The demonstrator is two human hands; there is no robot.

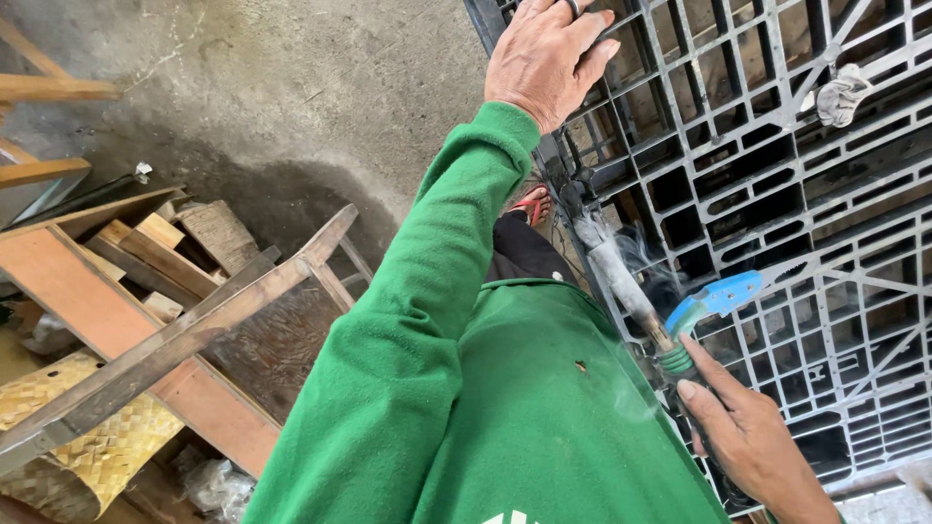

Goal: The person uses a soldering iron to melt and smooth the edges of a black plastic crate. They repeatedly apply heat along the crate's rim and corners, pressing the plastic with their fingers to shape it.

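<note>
Two hands: left hand (544, 58) on one pallet (777, 194), right hand (752, 437) gripping one tool (704, 311).

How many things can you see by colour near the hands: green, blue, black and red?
Green: 1, the sleeve of the top
Blue: 1, the tool head by the right hand
Black: 1, the metal grille under the left hand
Red: 1, the sandal
Total: 4

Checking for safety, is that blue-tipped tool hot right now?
Seemingly hot: smoke rises by the tool in the right hand, against the black grid.
</note>
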